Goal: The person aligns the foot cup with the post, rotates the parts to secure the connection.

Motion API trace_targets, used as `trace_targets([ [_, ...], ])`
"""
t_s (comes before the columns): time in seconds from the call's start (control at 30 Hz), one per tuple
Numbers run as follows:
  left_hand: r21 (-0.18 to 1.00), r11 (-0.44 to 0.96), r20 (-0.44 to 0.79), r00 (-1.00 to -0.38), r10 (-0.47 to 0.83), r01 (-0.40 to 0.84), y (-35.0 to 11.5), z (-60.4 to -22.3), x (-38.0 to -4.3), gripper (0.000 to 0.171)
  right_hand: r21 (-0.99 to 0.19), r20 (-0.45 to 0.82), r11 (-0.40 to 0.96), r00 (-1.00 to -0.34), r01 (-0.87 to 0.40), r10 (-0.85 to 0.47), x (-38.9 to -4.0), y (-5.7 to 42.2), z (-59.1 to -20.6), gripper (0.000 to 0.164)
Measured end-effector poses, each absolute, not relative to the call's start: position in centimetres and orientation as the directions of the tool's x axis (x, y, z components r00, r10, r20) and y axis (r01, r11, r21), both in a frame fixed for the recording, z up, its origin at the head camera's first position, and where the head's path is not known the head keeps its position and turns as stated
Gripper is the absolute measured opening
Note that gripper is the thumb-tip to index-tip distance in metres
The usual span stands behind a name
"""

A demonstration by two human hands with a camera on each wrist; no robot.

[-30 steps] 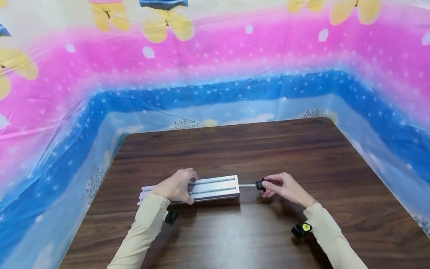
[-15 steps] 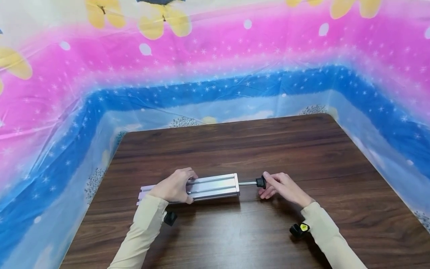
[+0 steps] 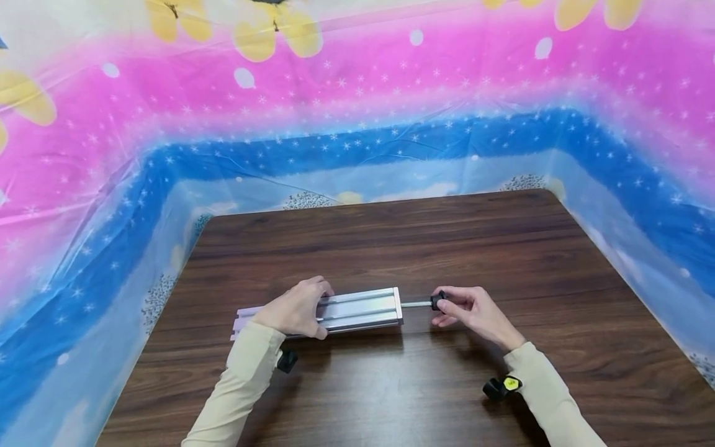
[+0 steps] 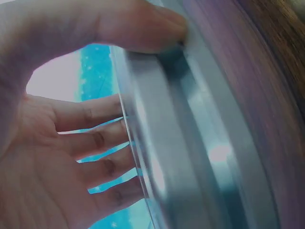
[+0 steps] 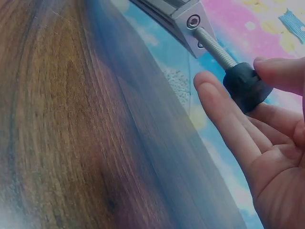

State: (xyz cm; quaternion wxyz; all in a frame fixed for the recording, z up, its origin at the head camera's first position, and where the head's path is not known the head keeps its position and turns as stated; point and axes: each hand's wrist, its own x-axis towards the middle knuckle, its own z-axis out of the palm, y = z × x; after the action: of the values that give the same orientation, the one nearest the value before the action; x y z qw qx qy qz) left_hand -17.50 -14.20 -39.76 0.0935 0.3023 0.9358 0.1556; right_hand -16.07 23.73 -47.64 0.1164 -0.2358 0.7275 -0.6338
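Note:
A silver aluminium profile [image 3: 360, 308] with long grooves lies across the table, slightly slanted. My left hand [image 3: 296, 307] grips it from above, thumb on the near side and fingers over the far side. In the left wrist view the thumb [image 4: 162, 28] presses along a groove. From the end plate [image 5: 189, 24] with its socket screws, a threaded rod [image 5: 217, 50] sticks out to the right. On the rod's outer end sits a black knob [image 5: 245, 88]. My right hand [image 3: 475, 313] pinches this knob between thumb and index finger, the other fingers extended beneath.
The brown wood-grain table [image 3: 391, 242] has rounded far corners. Behind and beside it hangs a pink and blue patterned cloth [image 3: 357, 105]. Black wrist cameras, one at the left sleeve [image 3: 240, 379] and one at the right sleeve [image 3: 550, 394], hang close over the tabletop.
The right thumb moved up over the knob with the fingers loosened, then came back down to pinch it. The left hand keeps its hold on the profile, which stays nearly in place.

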Motion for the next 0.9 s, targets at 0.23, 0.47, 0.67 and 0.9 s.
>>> trace_targets([
  [0.23,0.328,0.778,-0.111,-0.796,0.595,0.535,-13.5,-39.3,-17.8,0.061,-0.987,0.079,0.083,-0.863,-0.138,-0.498,-15.9,23.8,-47.6,0.042],
  [0.47,0.331,0.752,-0.111,-0.768,0.631,0.570,-13.2,-39.1,-18.0,0.060,-0.982,0.096,0.100,-0.874,-0.162,-0.476,-15.4,23.8,-47.2,0.038],
  [0.67,0.351,0.769,-0.143,-0.782,0.607,0.533,-13.0,-38.8,-17.5,0.061,-0.976,0.057,0.162,-0.888,-0.146,-0.457,-15.0,23.2,-47.2,0.044],
  [0.9,0.343,0.777,-0.152,-0.786,0.600,0.527,-12.6,-38.8,-17.4,0.059,-0.968,-0.021,0.234,-0.897,-0.093,-0.442,-14.9,23.4,-46.8,0.057],
])
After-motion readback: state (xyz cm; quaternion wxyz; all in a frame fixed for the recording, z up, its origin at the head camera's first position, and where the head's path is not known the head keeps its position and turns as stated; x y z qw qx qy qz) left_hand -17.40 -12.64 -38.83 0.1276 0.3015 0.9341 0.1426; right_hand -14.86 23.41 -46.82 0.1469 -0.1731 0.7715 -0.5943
